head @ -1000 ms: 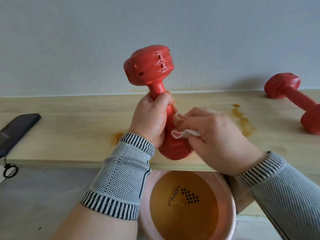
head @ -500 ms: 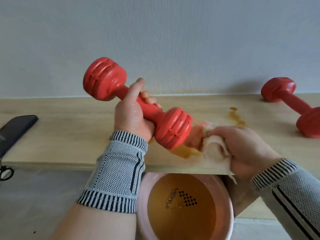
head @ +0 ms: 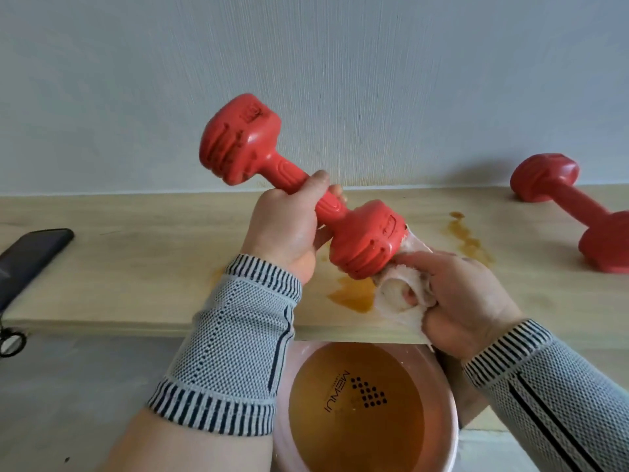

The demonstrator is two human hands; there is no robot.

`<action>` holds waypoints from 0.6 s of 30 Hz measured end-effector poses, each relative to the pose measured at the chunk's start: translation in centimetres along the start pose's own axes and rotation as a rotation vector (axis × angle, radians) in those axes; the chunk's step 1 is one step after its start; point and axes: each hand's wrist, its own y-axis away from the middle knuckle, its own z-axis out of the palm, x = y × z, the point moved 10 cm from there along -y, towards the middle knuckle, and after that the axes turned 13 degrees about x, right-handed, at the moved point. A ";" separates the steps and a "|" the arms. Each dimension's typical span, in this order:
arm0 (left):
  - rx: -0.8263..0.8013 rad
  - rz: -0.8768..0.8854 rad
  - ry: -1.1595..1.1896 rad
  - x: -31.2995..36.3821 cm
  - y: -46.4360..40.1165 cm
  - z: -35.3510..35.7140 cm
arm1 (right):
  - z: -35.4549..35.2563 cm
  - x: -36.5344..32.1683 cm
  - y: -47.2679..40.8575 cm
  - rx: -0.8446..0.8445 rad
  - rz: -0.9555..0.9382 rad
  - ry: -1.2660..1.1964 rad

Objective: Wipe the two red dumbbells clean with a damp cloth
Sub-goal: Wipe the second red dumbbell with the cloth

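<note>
The dumbbell [head: 299, 202] is now being gripped mid-bar by the left hand [head: 286, 233] – tilted lower than before; its near head is being wiped with the cloth [head: 405, 287], bunched in the right hand [head: 459, 294].

Left hand [head: 282, 229]: grips the handle of the raised dumbbell [head: 299, 195], tilted.
Right hand [head: 459, 294]: presses a white cloth [head: 401, 291] against its lower head.
Second dumbbell [head: 575, 212]: lies on the wooden board [head: 136, 267], far right.
Basin [head: 446, 396]: holds brownish water.

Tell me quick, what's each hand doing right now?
Left hand: gripping the held dumbbell by its handle.
Right hand: clutching the cloth against its lower end.
</note>
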 end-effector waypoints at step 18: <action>-0.170 0.092 -0.008 0.1 1.0 1.3 | 6.6 -6.5 5.0 -0.076 -1.252 1.127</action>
